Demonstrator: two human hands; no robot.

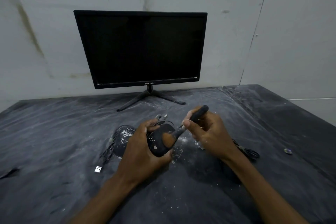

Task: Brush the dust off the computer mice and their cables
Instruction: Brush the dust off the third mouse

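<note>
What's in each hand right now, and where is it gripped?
The left hand grips the black mouse around its body, cable bunched under the fingers. The right hand pinches the brush around its handle, bristles on the mouse.

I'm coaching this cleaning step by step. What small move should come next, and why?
Probably sweep the dark-handled brush, held in the right hand, down across the black computer mouse gripped by the left hand: its bristles rest near the mouse's front, and pale specks remain on its shell.
</note>
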